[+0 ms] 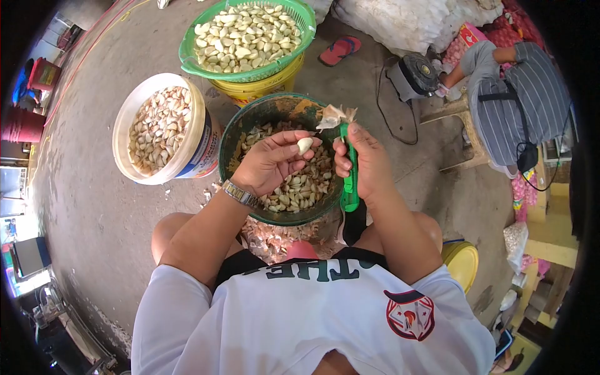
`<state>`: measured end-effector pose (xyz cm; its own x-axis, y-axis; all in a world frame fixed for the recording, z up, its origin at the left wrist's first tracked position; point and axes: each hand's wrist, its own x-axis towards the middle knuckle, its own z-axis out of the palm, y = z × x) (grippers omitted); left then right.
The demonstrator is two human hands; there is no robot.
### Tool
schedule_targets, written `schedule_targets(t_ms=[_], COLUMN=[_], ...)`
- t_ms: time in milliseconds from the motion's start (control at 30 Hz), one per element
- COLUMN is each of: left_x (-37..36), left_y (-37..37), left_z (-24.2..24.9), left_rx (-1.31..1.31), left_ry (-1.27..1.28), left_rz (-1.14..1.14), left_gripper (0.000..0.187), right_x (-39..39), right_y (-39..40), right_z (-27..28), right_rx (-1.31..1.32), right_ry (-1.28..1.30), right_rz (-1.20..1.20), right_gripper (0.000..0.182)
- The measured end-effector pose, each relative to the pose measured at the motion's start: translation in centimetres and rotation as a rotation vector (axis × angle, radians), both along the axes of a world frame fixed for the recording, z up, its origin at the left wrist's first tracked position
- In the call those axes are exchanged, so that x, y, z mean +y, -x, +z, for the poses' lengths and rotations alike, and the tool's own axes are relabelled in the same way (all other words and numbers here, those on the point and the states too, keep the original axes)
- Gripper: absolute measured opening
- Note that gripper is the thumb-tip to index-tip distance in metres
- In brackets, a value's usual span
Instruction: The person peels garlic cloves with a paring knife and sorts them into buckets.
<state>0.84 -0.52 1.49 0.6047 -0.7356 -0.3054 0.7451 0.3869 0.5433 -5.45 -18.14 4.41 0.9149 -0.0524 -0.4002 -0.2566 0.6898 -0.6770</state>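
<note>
My left hand (pixel 269 164), with a metal watch on the wrist, pinches a pale peeled garlic clove (pixel 304 145) between thumb and fingers. Wrapped in my right hand (pixel 370 159) is a green utility knife (pixel 350 181), held upright. Dry garlic skin (pixel 336 117) clings at its top end, and the blade is hidden there. Both hands are over a dark green tub (pixel 228 150) that holds many garlic cloves (pixel 300 190), some with brownish skin. My hands partly cover the tub's contents.
Beyond the tub, a green basket (pixel 186 53) of peeled cloves rests on a yellow bucket (pixel 275 84). A white bucket (pixel 206 140) of unpeeled cloves stands to the left. Peelings (pixel 275 237) litter the floor. Another person (pixel 525 106) sits at right near a stool (pixel 459 134).
</note>
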Motion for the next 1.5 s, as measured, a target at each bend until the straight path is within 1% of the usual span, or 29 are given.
schedule_targets(t_ms=[33,133,200,233,267,300,333,367,400,467,500,533,567,600,633,667,700,767,800,833,867,933,1033,1133,1233,1267,1333,1433,1500], left_x=[0.0,0.3,0.9,2.0,2.2,2.3,2.9,3.2,2.8,2.1,1.2,-0.1,-1.3,-1.4,-1.5,-1.7,-1.9,-2.7,-3.0,-2.9,-3.3,-4.2,-4.1,-5.1,-6.1,-6.2,-6.5,-6.1,-5.7], left_y=[0.1,-0.5,-2.6,-4.5,-6.5,-7.9,-9.8,-11.8,-12.5,-12.9,-11.5,-9.2,-7.0,-7.0,-6.0,-4.6,-3.0,-0.8,-0.1,0.1,-0.3,-1.5,-2.0,-2.0,-2.0,-2.0,-1.5,-2.3,-3.0], left_z=[0.1,0.8,2.7,3.6,4.1,6.2,7.5,6.5,5.8,4.0,2.7,1.7,1.3,-4.1,-8.7,-11.7,-13.5,-15.1,-15.3,-15.4,-15.5,-14.7,-13.1,-13.1,-15.6,-16.3,-15.4,-14.7,-13.6], left_rx=[0.007,-0.119,-0.389,-0.535,-0.53,-0.796,-1.178,-1.574,-1.652,-1.809,-1.733,-1.639,-1.6,-1.792,-1.825,-1.817,-1.811,-1.601,-1.489,-1.416,-1.418,-1.395,-1.437,-1.594,-1.712,-1.653,-1.529,-1.493,-1.306], left_ry=[-0.009,-0.085,-0.296,-0.493,-0.348,-0.698,-1.091,-1.272,-1.261,-1.235,-1.286,-1.318,-1.345,-1.229,-1.193,-1.189,-1.185,-1.42,-1.531,-1.495,-1.542,-1.62,-1.636,-1.649,-1.413,-1.437,-1.486,-1.544,-1.634], left_rz=[-0.006,0.054,0.196,0.213,0.375,0.474,0.475,0.763,0.752,0.721,0.432,0.151,-0.182,-0.422,-0.553,-0.608,-0.666,-0.724,-0.752,-0.639,-0.825,-1.207,-1.274,-1.097,-1.023,-1.017,-1.005,-1.104,-1.06], left_gripper=[0.026,0.024,0.022,0.021,0.024,0.032,0.037,0.033,0.031,0.027,0.025,0.023,0.02,0.016,0.024,0.025,0.026,0.027,0.027,0.025,0.025,0.024,0.023,0.019,0.018,0.017,0.016,0.015,0.016], right_x=[-0.2,-0.5,-0.7,-0.7,-0.7,-0.7,-0.7,-0.9,-1.0,-1.1,-1.0,-0.8,-0.3,0.3,0.9,1.6,2.2,3.3,3.5,3.5,3.5,3.1,3.3,3.6,3.9,3.8,3.5,3.1,2.7], right_y=[0.0,0.3,0.5,0.7,0.8,0.8,0.9,1.1,1.1,1.5,1.8,2.2,2.7,3.2,3.7,4.3,5.0,5.9,6.0,6.2,6.3,5.9,6.1,6.5,6.3,6.1,5.9,6.0,6.0], right_z=[-0.1,0.2,0.3,0.3,0.3,0.3,0.3,0.3,0.5,1.4,1.7,1.6,1.3,0.9,-0.5,-1.9,-2.3,-2.8,-3.1,-3.3,-3.4,-2.7,-2.8,-3.3,-2.8,-2.6,-2.3,-2.9,-3.5], right_rx=[-0.009,0.0,0.014,-0.001,-0.012,-0.031,-0.028,-0.023,-0.025,0.005,0.021,-0.066,-0.152,-0.238,-0.303,-0.37,-0.352,-0.317,-0.27,-0.222,-0.174,-0.201,-0.179,-0.191,-0.164,-0.147,-0.149,-0.169,-0.198], right_ry=[-0.005,0.025,0.037,0.042,0.047,0.053,0.102,0.151,0.203,0.446,0.566,0.689,0.813,0.935,1.059,1.183,1.24,1.352,1.351,1.352,1.351,1.371,1.364,1.381,1.376,1.37,1.362,1.365,1.345], right_rz=[-0.005,-0.009,0.007,0.017,0.029,0.043,0.076,0.11,0.141,0.386,0.506,0.615,0.726,0.838,0.948,1.061,1.16,1.349,1.359,1.372,1.387,1.415,1.472,1.521,1.524,1.519,1.502,1.478,1.411], right_gripper=[0.02,0.021,0.022,0.021,0.021,0.021,0.02,0.02,0.02,0.022,0.022,0.023,0.023,0.024,0.025,0.026,0.026,0.027,0.027,0.028,0.028,0.029,0.03,0.028,0.028,0.029,0.028,0.029,0.03])
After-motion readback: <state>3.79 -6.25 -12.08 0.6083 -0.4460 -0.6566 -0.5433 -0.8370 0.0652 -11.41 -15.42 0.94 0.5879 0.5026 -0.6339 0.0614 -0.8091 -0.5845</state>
